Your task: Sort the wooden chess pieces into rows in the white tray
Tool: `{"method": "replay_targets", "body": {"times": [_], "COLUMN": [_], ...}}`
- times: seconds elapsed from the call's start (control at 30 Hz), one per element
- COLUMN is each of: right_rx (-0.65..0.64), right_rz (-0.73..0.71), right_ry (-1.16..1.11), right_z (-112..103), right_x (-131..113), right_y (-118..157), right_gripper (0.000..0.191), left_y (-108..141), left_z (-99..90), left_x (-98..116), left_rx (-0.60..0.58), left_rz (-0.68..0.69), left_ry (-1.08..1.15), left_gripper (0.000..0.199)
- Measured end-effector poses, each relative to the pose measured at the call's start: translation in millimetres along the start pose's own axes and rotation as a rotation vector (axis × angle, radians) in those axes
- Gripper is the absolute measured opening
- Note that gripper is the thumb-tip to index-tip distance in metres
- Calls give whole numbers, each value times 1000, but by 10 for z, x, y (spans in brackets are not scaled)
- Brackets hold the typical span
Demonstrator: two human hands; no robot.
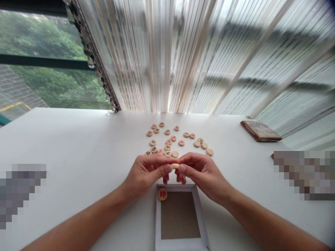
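- Left hand (149,170), bare, is clamped with thumb and fingertips on the left rim of a small, pale, round, wood-like disc (175,166);
- Right hand (200,170), also bare, pinches the same disc at its right rim, so the fingertips of both nearly meet around it; a two-sided rim grip probably keeps so small a thing steady and easy to turn;
- the held disc shows nearly edge-on, just beyond the far edge of a shallow, white-walled, rectangular tray with a brown floor (157,223); I cannot tell whether it bears a character;
- in the far left corner of that tray sits a pale round piece with a red character (162,194); the two walls there likely help keep it in place; the tray itself lies between the forearms, perhaps for easy reach by either hand;
- past the hands, toward the far edge of the smooth white table (78,139), lie loose round pieces with red or black characters (181,143), some touching, others apart; a few plain-topped pale discs (209,152) may be face down;
- near the table's far right corner rests a flat, brown-edged rectangular box (261,131), well apart from the pieces, which perhaps leaves the middle free for handling
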State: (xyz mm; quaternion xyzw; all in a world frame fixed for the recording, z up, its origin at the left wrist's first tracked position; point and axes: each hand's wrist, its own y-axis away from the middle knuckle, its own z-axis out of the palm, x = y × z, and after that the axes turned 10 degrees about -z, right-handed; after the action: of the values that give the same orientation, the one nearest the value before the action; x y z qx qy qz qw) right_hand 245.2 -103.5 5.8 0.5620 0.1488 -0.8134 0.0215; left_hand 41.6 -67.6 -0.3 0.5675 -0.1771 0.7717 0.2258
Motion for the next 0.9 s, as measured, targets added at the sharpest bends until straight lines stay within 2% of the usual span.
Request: {"method": "replay_targets", "body": {"times": [0.2,0.5,0.9], "right_rx": [-10,4,59], "right_rz": [44,114,131], "right_ry": [-68,-154,-108], "right_z": [17,32,25], "right_x": [0,-21,6], "right_y": [1,-10,3], "right_gripper": [19,20,33], "left_y": [-11,-6,23], "left_z": [-2,-12,16], "left_x": [-9,-15,31], "left_rx": [4,-73,-32], "left_rz": [-158,-173,-267], "left_ry": [147,238,237], "left_gripper": [29,26,34]}}
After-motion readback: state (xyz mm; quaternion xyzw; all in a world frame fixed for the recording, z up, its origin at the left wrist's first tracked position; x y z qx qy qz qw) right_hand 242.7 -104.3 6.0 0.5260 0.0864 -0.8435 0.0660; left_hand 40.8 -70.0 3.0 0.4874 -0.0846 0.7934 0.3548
